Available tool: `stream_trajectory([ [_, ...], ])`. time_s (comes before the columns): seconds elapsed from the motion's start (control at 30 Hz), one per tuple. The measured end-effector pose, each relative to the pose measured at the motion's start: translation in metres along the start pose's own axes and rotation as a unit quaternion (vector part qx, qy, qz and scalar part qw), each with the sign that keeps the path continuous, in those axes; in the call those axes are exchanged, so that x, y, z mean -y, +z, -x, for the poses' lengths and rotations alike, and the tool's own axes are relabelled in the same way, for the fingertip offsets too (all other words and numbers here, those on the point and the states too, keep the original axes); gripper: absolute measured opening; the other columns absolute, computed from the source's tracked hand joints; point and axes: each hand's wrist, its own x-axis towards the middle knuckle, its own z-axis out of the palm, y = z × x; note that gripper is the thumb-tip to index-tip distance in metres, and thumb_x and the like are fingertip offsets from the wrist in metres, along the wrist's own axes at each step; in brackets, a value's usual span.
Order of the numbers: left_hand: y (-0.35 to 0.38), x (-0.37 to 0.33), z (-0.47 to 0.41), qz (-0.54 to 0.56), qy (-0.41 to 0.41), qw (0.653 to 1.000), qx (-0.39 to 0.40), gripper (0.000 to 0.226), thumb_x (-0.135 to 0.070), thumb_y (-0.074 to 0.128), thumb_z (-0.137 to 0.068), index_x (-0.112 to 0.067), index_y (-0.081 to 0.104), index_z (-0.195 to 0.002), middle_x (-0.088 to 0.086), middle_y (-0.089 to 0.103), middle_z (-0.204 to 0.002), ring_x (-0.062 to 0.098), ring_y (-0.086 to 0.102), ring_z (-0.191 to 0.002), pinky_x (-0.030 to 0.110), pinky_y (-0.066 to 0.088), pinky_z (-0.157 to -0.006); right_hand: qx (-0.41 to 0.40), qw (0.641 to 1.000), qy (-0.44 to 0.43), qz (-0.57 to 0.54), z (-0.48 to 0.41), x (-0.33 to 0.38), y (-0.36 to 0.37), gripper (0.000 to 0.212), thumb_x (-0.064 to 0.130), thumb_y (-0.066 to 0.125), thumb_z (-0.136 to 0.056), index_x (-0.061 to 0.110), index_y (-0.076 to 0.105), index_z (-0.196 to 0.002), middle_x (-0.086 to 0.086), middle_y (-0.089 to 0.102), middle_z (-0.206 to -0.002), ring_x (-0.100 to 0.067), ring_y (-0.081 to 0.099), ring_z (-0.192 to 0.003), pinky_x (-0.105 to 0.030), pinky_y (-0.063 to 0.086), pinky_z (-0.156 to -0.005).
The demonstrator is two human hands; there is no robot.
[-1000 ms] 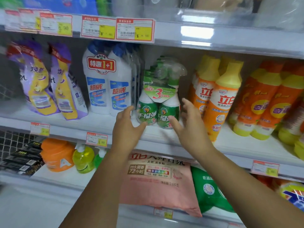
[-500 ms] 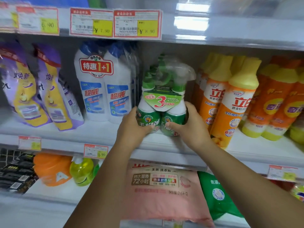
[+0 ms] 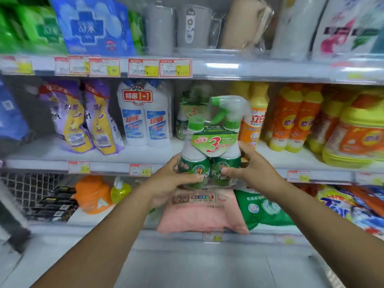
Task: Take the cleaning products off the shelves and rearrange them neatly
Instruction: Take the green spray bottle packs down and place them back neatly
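A shrink-wrapped twin pack of green spray cleaner (image 3: 214,142) with a red "3" label is off the middle shelf (image 3: 145,154), in front of its edge. My left hand (image 3: 168,179) grips its lower left side and my right hand (image 3: 249,167) grips its lower right side. A second green pack (image 3: 185,115) stands behind it on the shelf. To its left stand white-and-blue toilet cleaner bottles (image 3: 143,117) and purple-yellow refill pouches (image 3: 83,117). To its right stand yellow-capped orange bottles (image 3: 255,115).
Orange detergent bottles (image 3: 295,121) and a large orange-yellow jug (image 3: 357,138) fill the right of the middle shelf. Below lie a pink bag (image 3: 199,213), a green bag (image 3: 261,208) and an orange jug (image 3: 91,194). The top shelf holds blue and green packs and grey cups.
Both hands closed on the green twin pack, then drew it forward off the shelf toward me. The view pulled back and tilted up, showing the top shelf.
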Motion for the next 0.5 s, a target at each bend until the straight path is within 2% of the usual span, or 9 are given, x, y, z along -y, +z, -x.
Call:
stream_trajectory([
  [0.07, 0.017, 0.011, 0.022, 0.026, -0.005, 0.999, -0.021, 0.078, -0.010, 0.085, -0.061, -0.023, 0.053, -0.132, 0.001, 0.073, -0.110, 0.019, 0.073, -0.086, 0.045, 0.059, -0.084, 0.031, 0.999, 0.025, -0.022, 0.020, 0.007, -0.008, 0.100, 0.012, 0.084, -0.076, 0.039, 0.026, -0.152, 0.010, 0.054, -0.138, -0.014, 0.053, -0.126, -0.032, 0.056, -0.091],
  [0.1, 0.026, 0.016, 0.032, 0.034, -0.003, 0.999, -0.032, 0.080, -0.011, 0.086, -0.058, -0.024, 0.054, -0.130, -0.001, 0.073, -0.112, 0.019, 0.073, -0.090, 0.040, 0.059, -0.076, 0.030, 0.998, 0.032, -0.036, 0.031, 0.013, -0.011, 0.110, 0.012, 0.083, -0.077, 0.043, 0.012, -0.155, 0.010, 0.048, -0.141, -0.011, 0.052, -0.124, -0.025, 0.055, -0.084],
  [0.17, 0.043, 0.024, 0.055, 0.035, 0.005, 0.998, -0.053, 0.073, -0.008, 0.086, -0.062, -0.030, 0.055, -0.124, -0.006, 0.072, -0.113, 0.018, 0.073, -0.091, 0.033, 0.058, -0.065, 0.012, 0.996, 0.036, -0.085, 0.049, 0.021, -0.018, 0.110, 0.009, 0.078, -0.082, 0.041, 0.002, -0.155, 0.011, 0.040, -0.134, 0.002, 0.060, -0.103, -0.012, 0.050, -0.066],
  [0.23, 0.053, 0.032, 0.072, 0.018, 0.018, 0.996, -0.086, 0.069, -0.004, 0.086, -0.068, -0.036, 0.054, -0.120, -0.010, 0.072, -0.110, 0.015, 0.073, -0.091, 0.030, 0.058, -0.063, 0.020, 0.987, 0.030, -0.156, 0.063, 0.029, -0.021, 0.092, 0.010, 0.071, -0.088, 0.044, 0.011, -0.150, 0.017, 0.042, -0.120, 0.016, 0.064, -0.078, -0.008, 0.050, -0.059],
  [0.27, 0.057, 0.036, 0.078, 0.004, 0.027, 0.995, -0.100, 0.070, -0.004, 0.088, -0.067, -0.037, 0.053, -0.119, -0.010, 0.072, -0.110, 0.014, 0.073, -0.091, 0.030, 0.059, -0.065, 0.025, 0.982, 0.037, -0.183, 0.069, 0.030, -0.024, 0.077, 0.012, 0.069, -0.090, 0.046, 0.023, -0.143, 0.019, 0.045, -0.115, 0.015, 0.064, -0.076, -0.011, 0.051, -0.062],
  [0.37, 0.059, 0.039, 0.085, -0.048, 0.039, 0.991, -0.120, 0.082, -0.018, 0.094, -0.053, -0.042, 0.051, -0.119, -0.009, 0.070, -0.113, 0.015, 0.071, -0.099, 0.041, 0.060, -0.084, 0.028, 0.967, 0.061, -0.246, 0.076, 0.035, -0.030, 0.026, 0.024, 0.065, -0.093, 0.041, 0.056, -0.109, 0.016, 0.063, -0.107, 0.007, 0.068, -0.083, -0.025, 0.055, -0.073],
  [0.4, 0.059, 0.038, 0.086, -0.063, 0.044, 0.990, -0.117, 0.082, -0.017, 0.094, -0.054, -0.042, 0.050, -0.119, -0.008, 0.069, -0.114, 0.016, 0.070, -0.101, 0.043, 0.060, -0.085, 0.025, 0.962, 0.063, -0.265, 0.076, 0.035, -0.034, 0.018, 0.030, 0.066, -0.093, 0.036, 0.061, -0.109, 0.011, 0.069, -0.106, 0.001, 0.070, -0.090, -0.029, 0.057, -0.075],
  [0.43, 0.059, 0.039, 0.086, -0.076, 0.051, 0.989, -0.112, 0.082, -0.011, 0.093, -0.057, -0.041, 0.049, -0.120, -0.006, 0.067, -0.116, 0.018, 0.069, -0.103, 0.043, 0.060, -0.084, 0.020, 0.958, 0.059, -0.279, 0.073, 0.033, -0.037, 0.029, 0.039, 0.068, -0.090, 0.030, 0.062, -0.117, 0.006, 0.072, -0.106, -0.009, 0.071, -0.097, -0.034, 0.058, -0.077],
  [0.5, 0.054, 0.048, 0.087, -0.093, 0.058, 0.988, -0.105, 0.082, 0.000, 0.089, -0.064, -0.038, 0.047, -0.123, -0.006, 0.063, -0.120, 0.017, 0.067, -0.107, 0.033, 0.060, -0.080, 0.001, 0.950, 0.072, -0.305, 0.067, 0.031, -0.040, 0.064, 0.058, 0.073, -0.077, 0.027, 0.056, -0.131, -0.002, 0.071, -0.098, -0.022, 0.071, -0.094, -0.042, 0.059, -0.079],
])
